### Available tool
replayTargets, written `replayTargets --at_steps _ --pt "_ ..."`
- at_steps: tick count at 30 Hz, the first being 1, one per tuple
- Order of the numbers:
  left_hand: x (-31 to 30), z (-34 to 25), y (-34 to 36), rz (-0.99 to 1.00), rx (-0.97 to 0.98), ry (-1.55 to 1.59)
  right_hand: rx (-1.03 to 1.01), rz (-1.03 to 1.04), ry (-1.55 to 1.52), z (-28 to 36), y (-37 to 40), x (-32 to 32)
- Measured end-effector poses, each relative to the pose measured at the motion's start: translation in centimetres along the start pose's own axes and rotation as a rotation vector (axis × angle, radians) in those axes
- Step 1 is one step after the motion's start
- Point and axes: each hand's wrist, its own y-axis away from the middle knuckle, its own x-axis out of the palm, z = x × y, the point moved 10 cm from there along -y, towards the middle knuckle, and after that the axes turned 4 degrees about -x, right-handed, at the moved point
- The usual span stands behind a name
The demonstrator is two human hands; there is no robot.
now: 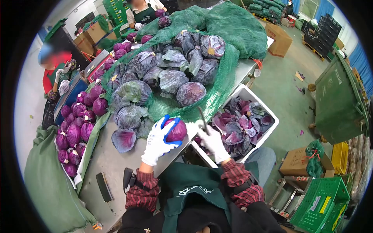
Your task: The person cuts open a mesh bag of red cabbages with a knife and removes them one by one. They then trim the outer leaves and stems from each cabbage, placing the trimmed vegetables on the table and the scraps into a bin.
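My left hand (pixel 156 143), in a white glove with blue edging, is closed around a peeled red cabbage (pixel 177 131) over the table's front edge. My right hand (pixel 213 144), also gloved in white, grips a knife (pixel 202 118) whose dark, narrow blade points up and away from me. The handle is mostly hidden in the fingers. Just beyond both hands, unpeeled red cabbages (pixel 191 93) lie heaped on an opened green mesh sack (pixel 163 108). A loose outer leaf (pixel 124 140) rests left of my left hand.
A white bin (pixel 272 128) of trimmed leaves stands right of the table. Peeled cabbages (pixel 74 136) fill a cloth-draped container on the left. A black-handled tool (pixel 103 187) lies on the metal tabletop (pixel 91 194). Two people work across and to the left. Green crates (pixel 320 206) stand at lower right.
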Motion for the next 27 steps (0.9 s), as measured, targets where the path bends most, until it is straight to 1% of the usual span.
replayTargets --at_steps 2,3,4,5,6,7,8,10,11,12,14,15,16,18,19,20,21,22,23,24,25,26,27 --pt "0.4 2.7 -0.8 -0.043 -0.077 0.169 0.090 0.050 -0.168 0.2 0.1 3.4" --pt "0.7 4.9 -0.7 -0.146 -0.031 0.365 0.093 0.086 -0.226 0.0 0.1 4.5" --pt "0.7 6.0 -0.8 -0.135 -0.134 0.673 0.096 0.125 -0.284 0.3 0.1 5.6" --pt "1.0 6.9 -0.4 -0.142 -0.239 0.901 0.130 0.180 -0.284 0.3 0.6 6.0" --pt "1.7 7.5 0.5 -0.149 -0.348 1.130 0.131 0.191 -0.286 0.3 0.9 6.2" --pt "4.4 8.7 1.3 -0.103 -0.417 1.426 0.121 0.233 -0.343 0.5 1.0 6.6" --pt "4.4 8.9 1.8 -0.107 -0.418 1.423 0.111 0.272 -0.400 1.2 1.2 7.0" --pt "8.0 4.6 3.4 0.454 -0.487 2.235 0.129 0.275 -0.417 2.2 1.8 6.6" --pt "8.1 3.2 3.6 0.272 -0.750 2.212 0.113 0.296 -0.432 3.0 2.1 6.4" --pt "8.2 3.0 3.9 0.272 -0.749 2.219 0.093 0.315 -0.447 3.8 2.3 6.2" --pt "8.3 1.9 4.5 0.427 -0.655 2.093 0.113 0.289 -0.441 4.0 2.7 5.7" --pt "7.8 1.8 4.6 0.464 -0.592 1.972 0.171 0.232 -0.465 3.4 2.9 5.2" --pt "7.3 1.0 4.8 0.469 -0.592 1.972 0.226 0.172 -0.488 2.8 3.1 4.7" --pt "5.3 1.7 4.8 0.309 -0.560 1.278 0.213 0.138 -0.501 0.7 3.2 4.5" --pt "5.0 1.8 4.6 0.287 -0.596 1.240 0.282 0.105 -0.517 -0.6 3.6 4.6" --pt "5.9 2.4 4.5 0.289 -0.597 1.242 0.352 0.073 -0.533 -2.0 4.2 4.8" --pt "6.0 3.3 3.4 0.189 -0.447 1.064 0.340 0.057 -0.537 -2.8 4.3 5.1" --pt "4.6 2.6 2.3 0.090 -0.298 0.882 0.340 0.050 -0.545 -3.0 4.3 5.1" --pt "2.7 1.3 1.3 -0.062 -0.144 0.673 0.334 0.045 -0.524 -3.2 4.1 5.0" --pt "2.8 1.4 0.6 -0.059 -0.142 0.674 0.330 0.038 -0.505 -3.4 4.0 4.8" --pt "2.3 0.9 0.1 -0.098 -0.063 0.549 0.333 0.034 -0.506 -3.4 3.9 4.7" --pt "2.1 0.3 -0.3 -0.141 0.017 0.425 0.306 0.052 -0.426 -3.1 3.5 4.3" --pt "3.2 1.0 -1.2 -0.078 -0.041 0.603 0.273 0.070 -0.343 -2.8 2.9 3.9"
